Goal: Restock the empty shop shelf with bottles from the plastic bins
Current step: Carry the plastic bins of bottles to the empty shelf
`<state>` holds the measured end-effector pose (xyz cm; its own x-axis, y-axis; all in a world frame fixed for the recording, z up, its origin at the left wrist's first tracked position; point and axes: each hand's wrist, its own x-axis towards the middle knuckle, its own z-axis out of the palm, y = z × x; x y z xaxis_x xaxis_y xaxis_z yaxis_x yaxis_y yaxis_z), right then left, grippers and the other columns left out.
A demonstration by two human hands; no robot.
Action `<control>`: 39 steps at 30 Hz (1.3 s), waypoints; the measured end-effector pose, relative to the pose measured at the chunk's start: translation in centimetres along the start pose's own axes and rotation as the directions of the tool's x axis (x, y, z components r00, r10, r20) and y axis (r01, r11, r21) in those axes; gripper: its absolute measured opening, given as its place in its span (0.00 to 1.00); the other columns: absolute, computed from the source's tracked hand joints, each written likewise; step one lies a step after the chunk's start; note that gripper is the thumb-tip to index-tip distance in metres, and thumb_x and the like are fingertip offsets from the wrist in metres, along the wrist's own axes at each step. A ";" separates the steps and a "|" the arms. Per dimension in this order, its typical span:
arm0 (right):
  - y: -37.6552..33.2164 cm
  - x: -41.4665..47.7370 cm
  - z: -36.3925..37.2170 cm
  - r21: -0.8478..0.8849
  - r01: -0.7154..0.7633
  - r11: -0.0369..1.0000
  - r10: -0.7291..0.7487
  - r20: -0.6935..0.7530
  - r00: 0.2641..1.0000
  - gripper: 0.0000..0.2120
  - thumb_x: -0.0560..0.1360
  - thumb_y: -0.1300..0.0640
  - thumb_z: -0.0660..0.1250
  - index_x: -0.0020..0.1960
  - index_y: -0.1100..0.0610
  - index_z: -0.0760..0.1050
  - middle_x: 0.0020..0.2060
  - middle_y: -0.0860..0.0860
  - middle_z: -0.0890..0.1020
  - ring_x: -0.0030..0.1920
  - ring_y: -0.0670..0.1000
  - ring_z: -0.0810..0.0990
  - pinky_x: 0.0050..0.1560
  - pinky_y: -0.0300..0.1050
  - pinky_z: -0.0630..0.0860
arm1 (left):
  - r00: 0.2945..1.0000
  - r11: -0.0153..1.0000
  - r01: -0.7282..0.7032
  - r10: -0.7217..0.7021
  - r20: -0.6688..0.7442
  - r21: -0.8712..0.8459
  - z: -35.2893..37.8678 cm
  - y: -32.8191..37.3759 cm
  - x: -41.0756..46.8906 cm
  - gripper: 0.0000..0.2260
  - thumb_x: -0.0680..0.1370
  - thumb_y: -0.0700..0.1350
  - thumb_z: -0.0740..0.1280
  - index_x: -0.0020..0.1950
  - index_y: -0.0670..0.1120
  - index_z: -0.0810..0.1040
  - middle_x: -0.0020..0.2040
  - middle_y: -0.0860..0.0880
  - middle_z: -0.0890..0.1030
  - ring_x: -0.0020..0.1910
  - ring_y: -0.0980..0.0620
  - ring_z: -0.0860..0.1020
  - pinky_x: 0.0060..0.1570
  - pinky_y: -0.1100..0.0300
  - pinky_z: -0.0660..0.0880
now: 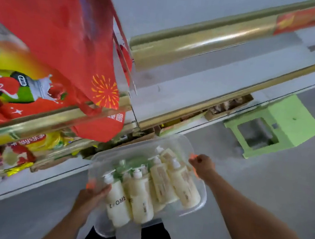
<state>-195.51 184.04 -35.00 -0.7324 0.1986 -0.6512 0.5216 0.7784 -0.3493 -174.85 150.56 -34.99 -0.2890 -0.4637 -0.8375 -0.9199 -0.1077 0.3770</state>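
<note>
Bottles, cream, pump-top: location and quantity? (checker)

All inside one clear plastic bin, lying tilted and packed side by side, pump heads towards the shelving. At least six cream ones counted. Something greenish sits behind them, too blurred to count. (stocker)

Grip on the bin? (checker)

Two hands, one at each short end. The left hand is at the near end, its fingers curled against the wall beside an orange latch. The right hand is at the far end, its fingers curled over the rim at the second orange latch. The bin's long axis runs from one hand to the other, near-left to far-right. (stocker)

Destination, relative to the hands? (checker)

One empty shelf with a gold edge strip, above and beyond the bin, to the right of the red hanging bags. The right hand is the nearer to it. My judgement is that the bin must be set down or propped before either hand can take a bottle, since both are occupied. (stocker)

Other items? (checker)

One green stool on the floor to the right, well apart from the bin. Snack packets fill the lower left shelves. (stocker)
</note>
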 end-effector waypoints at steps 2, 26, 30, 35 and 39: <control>-0.6 2.3 -0.7 -0.041 0.044 0.998 -0.044 0.004 0.999 0.12 0.76 0.51 0.71 0.42 0.59 0.76 0.36 0.55 0.77 0.40 0.56 0.76 0.39 0.43 0.67 | 0.999 1.000 0.010 -0.011 -0.037 -0.023 1.6 0.0 0.1 0.21 0.64 0.56 0.82 0.35 0.42 0.77 0.30 0.44 0.78 0.30 0.47 0.75 0.35 0.56 0.71; -2.5 10.7 0.7 -0.161 0.227 0.960 -0.218 0.074 0.973 0.14 0.77 0.46 0.69 0.51 0.57 0.80 0.43 0.57 0.83 0.47 0.62 0.81 0.52 0.58 0.80 | 0.993 0.998 0.051 -0.055 -0.107 -0.039 4.3 0.7 2.0 0.25 0.65 0.62 0.78 0.41 0.41 0.77 0.39 0.43 0.82 0.38 0.45 0.79 0.33 0.58 0.71; -2.2 10.8 1.2 -0.256 0.234 0.938 -0.223 0.072 0.972 0.15 0.77 0.47 0.69 0.49 0.59 0.81 0.42 0.59 0.84 0.45 0.62 0.82 0.51 0.57 0.79 | 0.995 0.998 0.062 -0.064 -0.083 -0.025 4.2 0.5 2.5 0.27 0.65 0.60 0.79 0.50 0.39 0.79 0.42 0.44 0.81 0.41 0.45 0.80 0.34 0.58 0.71; -2.6 10.6 0.6 -0.341 0.223 0.914 -0.197 0.107 0.974 0.17 0.78 0.46 0.67 0.47 0.60 0.83 0.42 0.60 0.85 0.47 0.62 0.84 0.54 0.53 0.78 | 0.995 0.995 0.082 -0.085 -0.053 -0.052 4.0 0.2 2.1 0.42 0.56 0.67 0.79 0.59 0.40 0.75 0.52 0.45 0.81 0.50 0.45 0.80 0.43 0.53 0.77; -3.5 9.9 0.7 -0.348 0.180 0.920 -0.141 0.136 0.981 0.20 0.79 0.47 0.66 0.55 0.65 0.81 0.50 0.64 0.83 0.53 0.64 0.82 0.61 0.58 0.76 | 0.999 0.999 0.001 -0.002 -0.047 -0.038 3.8 0.6 1.6 0.30 0.64 0.59 0.80 0.57 0.43 0.78 0.52 0.46 0.82 0.52 0.46 0.80 0.48 0.55 0.76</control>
<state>-204.28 182.91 -40.69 -0.7323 0.0043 -0.6809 0.1954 0.9592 -0.2041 -176.92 153.10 -37.63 -0.2740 -0.5041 -0.8190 -0.9094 -0.1414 0.3912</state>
